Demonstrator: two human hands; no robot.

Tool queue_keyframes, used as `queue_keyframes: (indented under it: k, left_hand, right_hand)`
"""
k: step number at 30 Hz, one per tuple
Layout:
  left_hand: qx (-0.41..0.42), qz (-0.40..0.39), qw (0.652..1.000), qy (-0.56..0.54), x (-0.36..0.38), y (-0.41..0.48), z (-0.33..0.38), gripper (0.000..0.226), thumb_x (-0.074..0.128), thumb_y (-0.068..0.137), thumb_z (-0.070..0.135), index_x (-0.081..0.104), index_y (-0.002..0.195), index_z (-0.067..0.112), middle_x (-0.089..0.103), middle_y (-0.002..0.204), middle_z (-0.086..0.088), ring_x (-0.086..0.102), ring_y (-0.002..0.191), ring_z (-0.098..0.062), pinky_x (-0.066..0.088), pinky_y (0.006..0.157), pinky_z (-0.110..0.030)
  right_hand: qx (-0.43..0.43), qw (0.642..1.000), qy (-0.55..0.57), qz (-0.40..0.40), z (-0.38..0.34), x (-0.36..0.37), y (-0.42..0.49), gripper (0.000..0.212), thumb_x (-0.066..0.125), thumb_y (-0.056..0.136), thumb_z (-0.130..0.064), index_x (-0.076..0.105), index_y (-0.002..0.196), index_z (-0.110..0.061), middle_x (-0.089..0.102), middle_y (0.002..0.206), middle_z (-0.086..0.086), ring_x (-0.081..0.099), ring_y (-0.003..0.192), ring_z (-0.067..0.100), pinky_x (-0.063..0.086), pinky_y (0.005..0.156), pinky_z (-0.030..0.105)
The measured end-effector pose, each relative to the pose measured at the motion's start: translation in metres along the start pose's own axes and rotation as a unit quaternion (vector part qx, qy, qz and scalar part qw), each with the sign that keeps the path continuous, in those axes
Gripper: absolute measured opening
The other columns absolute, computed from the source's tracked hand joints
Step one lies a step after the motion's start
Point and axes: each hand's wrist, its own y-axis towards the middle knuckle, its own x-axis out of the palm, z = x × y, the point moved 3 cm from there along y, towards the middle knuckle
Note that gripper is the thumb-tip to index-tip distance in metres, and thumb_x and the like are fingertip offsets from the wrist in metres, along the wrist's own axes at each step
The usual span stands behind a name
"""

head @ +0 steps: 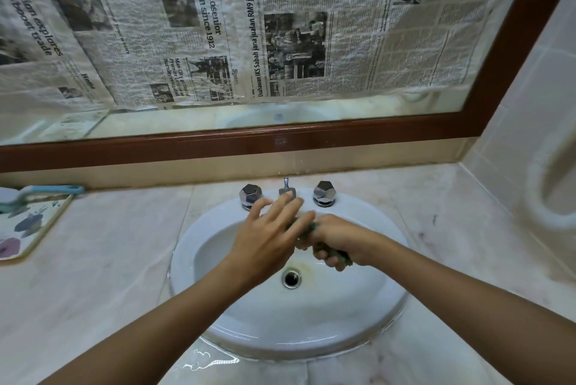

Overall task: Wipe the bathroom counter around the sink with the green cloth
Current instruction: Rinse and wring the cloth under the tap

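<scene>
Two bare hands meet over the white oval sink [187, 263], above the basin and just in front of the tap. The right hand [335, 243] is closed in a fist around the green cloth [330, 250], which is bunched up; only dark green bits show between and below the fingers. The left hand [265, 235] is spread, fingers extended and loose, its fingertips lying over the right hand's knuckles and the top of the cloth; whether it grips any cloth cannot be told. Motion blur softens the left fingertips.

The cloth is held in the air over the basin, apart from the counter [103, 260]. The drain [291, 278] sits below the hands, with a yellowish stain just beside it. Two chrome knobs [251, 194] flank the spout at the sink's back rim. The counter's front edge shows a wet sheen. At the counter's left edge lies a patterned tray [28, 229] with a light blue handle across it. Newspaper [218, 26] covers the mirror behind.
</scene>
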Motion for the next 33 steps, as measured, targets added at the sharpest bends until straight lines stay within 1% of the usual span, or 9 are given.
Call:
queue_keyframes:
  k: [3, 7, 10, 13, 16, 20, 24, 27, 33]
  left_hand:
    - [0.003, 0.043, 0.999, 0.009, -0.004, 0.008, 0.003, 0.031, 0.053, 0.084, 0.019, 0.066, 0.111, 0.015, 0.066, 0.106, -0.007, 0.062, 0.109, -0.032, 0.046, 0.086, -0.046]
    - [0.022, 0.016, 0.993, -0.115, -0.015, 0.031, -0.010, 0.015, 0.052, 0.074, 0.022, 0.061, 0.073, 0.010, 0.058, 0.058, -0.002, 0.054, 0.045, -0.024, 0.043, 0.039, -0.027]
    - [0.014, -0.056, 0.990, -0.128, -0.021, 0.047, -0.018, 0.020, 0.054, 0.065, 0.030, 0.057, 0.060, 0.011, 0.053, 0.046, -0.002, 0.046, 0.032, -0.028, 0.037, 0.034, -0.024]
    - [-0.026, -0.173, 0.983, -0.051, -0.028, 0.060, -0.014, 0.020, 0.064, 0.074, 0.030, 0.064, 0.080, 0.011, 0.064, 0.070, -0.010, 0.054, 0.054, -0.032, 0.032, 0.053, -0.030]
    - [-0.066, -0.266, 0.962, -0.010, -0.028, 0.063, -0.009, 0.024, 0.052, 0.086, 0.028, 0.063, 0.098, 0.011, 0.063, 0.094, -0.012, 0.045, 0.069, -0.029, 0.033, 0.063, -0.031]
    - [-0.124, -0.319, 0.933, -0.108, -0.014, 0.059, -0.008, 0.016, 0.049, 0.086, 0.021, 0.060, 0.088, 0.009, 0.057, 0.092, -0.012, 0.050, 0.073, -0.028, 0.037, 0.059, -0.031]
    - [-0.195, -0.355, 0.890, -0.208, 0.010, 0.048, -0.009, 0.011, 0.050, 0.079, 0.014, 0.051, 0.068, 0.010, 0.056, 0.075, -0.010, 0.056, 0.071, -0.028, 0.038, 0.051, -0.029]
    - [-0.237, -0.366, 0.859, -0.268, 0.020, 0.046, -0.010, 0.007, 0.052, 0.075, 0.011, 0.053, 0.070, 0.006, 0.056, 0.069, -0.010, 0.053, 0.060, -0.025, 0.036, 0.047, -0.029]
    - [-0.327, -0.373, 0.744, -0.447, 0.017, 0.038, -0.010, 0.017, 0.062, 0.073, 0.001, 0.050, 0.062, 0.003, 0.038, 0.046, -0.007, 0.030, 0.032, -0.016, 0.029, 0.035, -0.018]
  right_hand:
    - [0.038, 0.986, 0.025, -0.161, -0.009, -0.006, -0.015, 0.020, 0.055, 0.083, -0.020, 0.049, 0.064, -0.018, 0.029, 0.051, -0.001, 0.020, 0.042, 0.012, 0.011, 0.043, 0.021]
    - [0.017, 0.977, 0.016, -0.214, -0.019, -0.014, -0.027, 0.037, 0.061, 0.085, -0.022, 0.038, 0.055, -0.021, 0.023, 0.047, -0.004, 0.017, 0.039, 0.009, 0.011, 0.041, 0.018]
    - [-0.031, 0.989, -0.025, -0.145, -0.026, -0.020, -0.031, 0.041, 0.068, 0.082, -0.015, 0.037, 0.056, -0.019, 0.029, 0.046, -0.001, 0.022, 0.038, 0.012, 0.016, 0.040, 0.017]
    - [-0.087, 0.981, -0.174, 0.003, -0.034, -0.026, -0.028, 0.031, 0.069, 0.076, -0.010, 0.044, 0.059, -0.013, 0.043, 0.049, 0.007, 0.034, 0.035, 0.017, 0.025, 0.038, 0.019]
    - [-0.140, 0.913, -0.361, 0.125, -0.039, -0.027, -0.017, 0.022, 0.061, 0.075, -0.014, 0.047, 0.058, -0.015, 0.058, 0.072, 0.012, 0.052, 0.052, 0.022, 0.037, 0.043, 0.025]
    - [-0.212, 0.823, -0.482, 0.213, -0.034, -0.022, -0.008, 0.007, 0.054, 0.078, -0.016, 0.059, 0.077, -0.012, 0.061, 0.085, 0.009, 0.056, 0.073, 0.030, 0.035, 0.052, 0.027]
    - [-0.272, 0.770, -0.519, 0.253, -0.025, -0.016, 0.004, 0.010, 0.058, 0.074, -0.011, 0.062, 0.082, -0.006, 0.063, 0.078, 0.017, 0.048, 0.066, 0.032, 0.024, 0.049, 0.024]
    - [-0.302, 0.755, -0.512, 0.276, -0.022, -0.015, 0.010, 0.007, 0.062, 0.065, -0.006, 0.062, 0.072, -0.002, 0.061, 0.063, 0.019, 0.056, 0.057, 0.039, 0.032, 0.050, 0.028]
    - [-0.301, 0.738, -0.539, 0.274, -0.027, -0.011, 0.008, 0.015, 0.068, 0.062, -0.009, 0.064, 0.074, -0.002, 0.061, 0.060, 0.020, 0.051, 0.048, 0.034, 0.028, 0.049, 0.028]
